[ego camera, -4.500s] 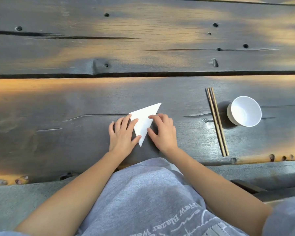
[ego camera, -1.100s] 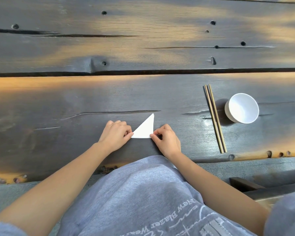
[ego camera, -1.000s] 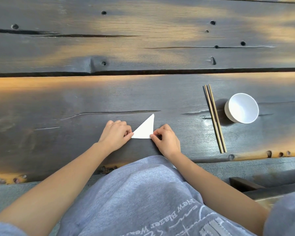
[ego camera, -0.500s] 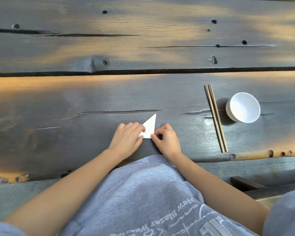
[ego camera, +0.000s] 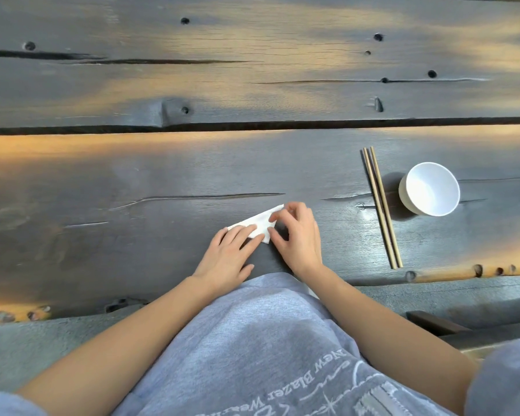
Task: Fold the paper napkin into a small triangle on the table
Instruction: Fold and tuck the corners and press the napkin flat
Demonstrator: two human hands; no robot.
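Note:
A white paper napkin (ego camera: 260, 223), folded to a small triangle, lies on the dark wooden table (ego camera: 162, 175) near its front edge. My left hand (ego camera: 228, 256) rests flat, its fingertips pressing the napkin's near left part. My right hand (ego camera: 296, 235) is at the napkin's right side, with finger and thumb pinching its upper right tip. The right hand hides the napkin's right edge.
A pair of wooden chopsticks (ego camera: 380, 205) lies lengthwise to the right of my hands. A white bowl (ego camera: 430, 189) stands just beyond them. A gap between planks (ego camera: 252, 126) crosses the table farther back. My grey shirt (ego camera: 267, 340) fills the foreground.
The napkin has turned and now lies as a flatter, wider triangle. My left hand has opened and slid onto it; my right hand has moved up to its far right tip.

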